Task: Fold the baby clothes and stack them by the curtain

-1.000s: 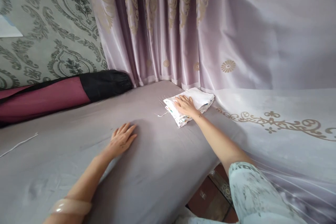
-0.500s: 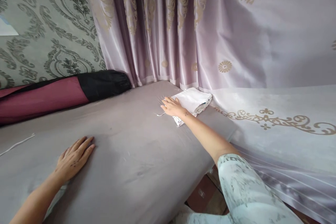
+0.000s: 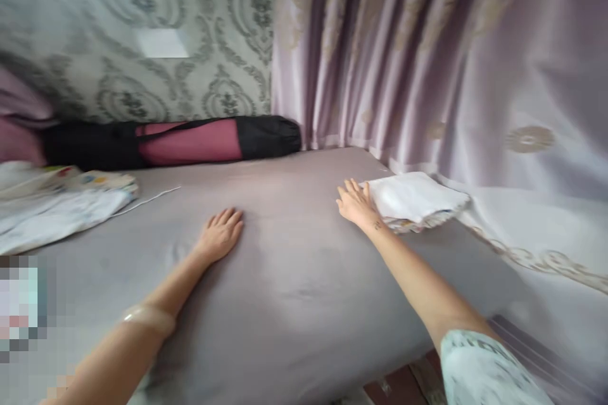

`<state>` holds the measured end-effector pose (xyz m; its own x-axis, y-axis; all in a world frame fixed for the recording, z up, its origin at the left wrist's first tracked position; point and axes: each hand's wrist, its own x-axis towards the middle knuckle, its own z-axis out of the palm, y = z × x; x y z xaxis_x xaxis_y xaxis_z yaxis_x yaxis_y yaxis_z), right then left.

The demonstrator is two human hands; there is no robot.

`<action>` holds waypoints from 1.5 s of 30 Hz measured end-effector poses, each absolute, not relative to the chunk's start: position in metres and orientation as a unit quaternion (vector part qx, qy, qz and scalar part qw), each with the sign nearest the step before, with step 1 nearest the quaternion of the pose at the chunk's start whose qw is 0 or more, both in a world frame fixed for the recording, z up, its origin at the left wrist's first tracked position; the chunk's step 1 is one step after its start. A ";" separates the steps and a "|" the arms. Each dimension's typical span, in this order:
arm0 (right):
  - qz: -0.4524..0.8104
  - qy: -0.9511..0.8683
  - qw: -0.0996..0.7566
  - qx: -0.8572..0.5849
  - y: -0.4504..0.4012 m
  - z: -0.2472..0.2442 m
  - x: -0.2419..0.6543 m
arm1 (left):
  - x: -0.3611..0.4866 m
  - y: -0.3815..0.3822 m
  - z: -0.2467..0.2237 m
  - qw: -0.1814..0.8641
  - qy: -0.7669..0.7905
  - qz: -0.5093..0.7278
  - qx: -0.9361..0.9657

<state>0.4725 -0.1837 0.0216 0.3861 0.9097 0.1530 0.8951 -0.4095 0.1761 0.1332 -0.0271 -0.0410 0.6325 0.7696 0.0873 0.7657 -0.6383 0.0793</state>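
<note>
My left hand [image 3: 221,234] rests palm down on the grey sheet [image 3: 294,266] of the bed, its fingers stretched out and holding nothing. Beside the left edge of a folded white cloth [image 3: 413,196] is my right hand [image 3: 355,202], open with fingers apart. It seems to touch the cloth's edge, though blur makes the contact hard to judge. Patterned fabric shows along the cloth's front underside. At the far left lies a heap of pale printed cloth [image 3: 66,209], with a thin white cord [image 3: 147,201] trailing from it.
A long black and maroon bag [image 3: 190,141] lies against the patterned wall [image 3: 228,31]. Lilac curtains [image 3: 399,63] hang at the back and right, down beside the bed. A pinkish fabric bundle [image 3: 21,114] sits at the far left. The lower left corner is pixelated.
The view has swung left, bringing the cloth heap and more of the bag into sight. My left hand appears further forward on the sheet; my right hand stays by the folded cloth.
</note>
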 end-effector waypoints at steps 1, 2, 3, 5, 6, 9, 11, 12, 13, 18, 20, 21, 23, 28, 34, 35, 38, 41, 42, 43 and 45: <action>0.108 0.556 0.023 0.824 -0.178 0.018 0.464 | 0.134 -0.030 -0.039 0.027 0.426 0.066 0.902; 0.097 0.575 0.015 0.812 -0.171 0.013 0.456 | 0.134 -0.032 -0.037 0.038 0.425 0.077 0.901; 0.085 0.590 0.006 0.803 -0.163 0.007 0.446 | 0.134 -0.034 -0.035 0.046 0.428 0.090 0.898; 0.066 0.613 -0.016 0.787 -0.146 -0.007 0.427 | 0.134 -0.034 -0.034 0.059 0.420 0.116 0.898; 0.058 0.630 -0.027 0.774 -0.136 -0.014 0.416 | 0.133 -0.033 -0.034 0.063 0.417 0.129 0.898; 0.034 0.659 -0.060 0.749 -0.105 -0.031 0.381 | 0.130 -0.027 -0.036 0.059 0.405 0.135 0.902; 0.017 0.675 -0.079 0.733 -0.089 -0.037 0.356 | 0.128 -0.024 -0.038 0.052 0.398 0.131 0.906; 0.010 0.683 -0.087 0.725 -0.082 -0.040 0.344 | 0.127 -0.023 -0.039 0.051 0.397 0.132 0.907; 0.004 0.691 -0.095 0.716 -0.076 -0.041 0.331 | 0.126 -0.022 -0.039 0.052 0.395 0.133 0.908; -0.010 0.707 -0.123 0.696 -0.062 -0.048 0.284 | 0.124 -0.014 -0.038 0.114 0.406 0.148 0.895; -0.004 0.712 -0.128 0.691 -0.061 -0.052 0.273 | 0.121 -0.007 -0.039 0.164 0.413 0.162 0.881; 0.003 0.714 -0.130 0.688 -0.062 -0.054 0.271 | 0.119 -0.003 -0.039 0.200 0.413 0.176 0.871; 0.025 0.719 -0.133 0.682 -0.063 -0.059 0.268 | 0.114 0.006 -0.040 0.287 0.408 0.222 0.838; 0.072 0.731 -0.130 0.666 -0.068 -0.064 0.267 | 0.075 0.034 -0.035 0.366 0.502 0.414 0.666; 0.089 0.728 -0.137 0.665 -0.071 -0.063 0.263 | -0.030 0.073 -0.006 0.257 0.684 0.479 0.486; 0.089 0.729 -0.138 0.665 -0.071 -0.063 0.262 | -0.050 0.078 -0.001 0.236 0.706 0.480 0.464; 0.087 0.728 -0.142 0.665 -0.071 -0.063 0.262 | -0.105 0.086 0.015 0.172 0.762 0.483 0.396; 0.085 0.728 -0.142 0.665 -0.071 -0.064 0.262 | -0.148 0.086 0.026 0.116 0.799 0.492 0.326; 0.085 0.728 -0.141 0.666 -0.071 -0.064 0.262 | -0.159 0.086 0.027 0.105 0.806 0.496 0.306; 0.085 0.728 -0.141 0.665 -0.071 -0.064 0.262 | -0.168 0.087 0.028 0.100 0.811 0.501 0.287; 0.087 0.729 -0.140 0.664 -0.071 -0.064 0.262 | -0.182 0.090 0.026 0.107 0.804 0.515 0.277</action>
<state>0.2618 -0.0713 -0.0638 -0.0787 0.9442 0.3199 0.9930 0.1026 -0.0587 -0.1823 0.0898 0.0264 -0.8236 0.5559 0.1126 0.3350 0.3166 0.8874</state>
